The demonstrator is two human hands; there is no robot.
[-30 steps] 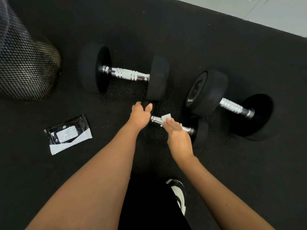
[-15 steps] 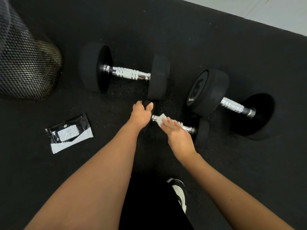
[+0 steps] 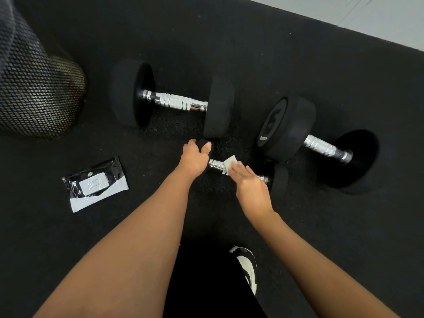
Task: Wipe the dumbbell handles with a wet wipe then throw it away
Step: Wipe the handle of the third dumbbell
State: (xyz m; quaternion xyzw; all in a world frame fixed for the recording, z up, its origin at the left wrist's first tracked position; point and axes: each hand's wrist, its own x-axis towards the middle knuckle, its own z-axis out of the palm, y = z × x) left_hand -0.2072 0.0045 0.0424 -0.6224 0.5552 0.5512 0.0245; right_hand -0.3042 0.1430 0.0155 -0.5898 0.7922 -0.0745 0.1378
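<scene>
Your right hand (image 3: 251, 187) slid wipe (image 3: 230, 163) along small dumbbell's handle (image 3: 216, 164) toward 10 o'clock end, then eased back slightly toward 4 o'clock. Fingers now flatter over handle, wipe corner poking out beyond fingertips.

A home gym corner or small workout room. Black speckled rubber flooring (image 3: 298, 53) covers the ground and meets pale floor tiles (image 3: 378, 17) at the far edge. Three rubber-headed dumbbells with chrome knurled handles lie on it: a large one (image 3: 174, 102), another (image 3: 319, 145), and a small one (image 3: 278, 177). A mesh wastebasket (image 3: 34, 95) stands by
</scene>
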